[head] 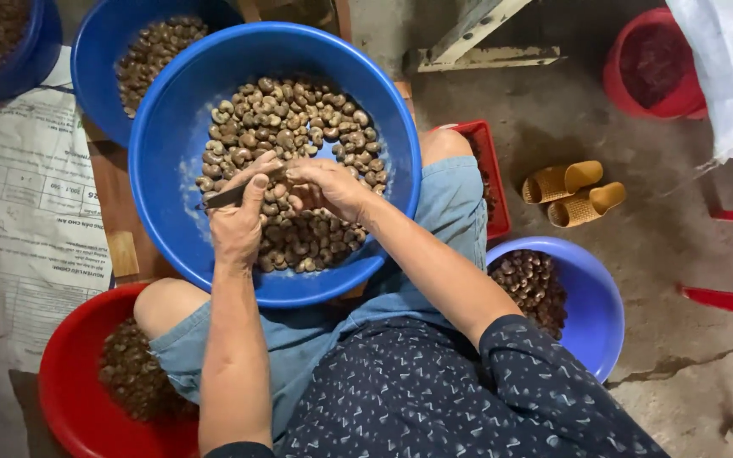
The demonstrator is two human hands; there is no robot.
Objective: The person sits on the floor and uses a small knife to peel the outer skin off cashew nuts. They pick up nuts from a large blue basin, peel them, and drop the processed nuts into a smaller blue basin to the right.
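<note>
Nearest the lens, dark dotted sleeves and pale blue shorts, knees spread under a big blue basin (pixel 171 144) of cashew nuts (pixel 299 127). Over the heap, left hand (pixel 237 216) closed around a thin metal blade (pixel 231 196), thumb pressed along it, tip pointing away from the right hand. Just beside it, right hand (pixel 326 185) curled narrow, fingertips pinched on something small; whether one nut is gripped there cannot be told, hidden under the fingers. Beyond the left hand, a second blue basin (pixel 99 51) of nuts, half covered by the big one; further out, another blue tub (pixel 40 42) cut off by the frame edge. Below the left forearm, a red basin (pixel 69 382) of darker pieces, partly hidden by knee and arm. Outward of the right elbow, a smaller blue bowl (pixel 595 314) of brown pieces, and a red tray (pixel 489 170) mostly masked by the thigh. Further outward of the right hand, yellow sandals (pixel 574 192) on concrete, a red bucket (pixel 651 68), a white sack (pixel 723 68) cropped at the corner. Printed sacking (pixel 27 195) outward of the left hand.
</note>
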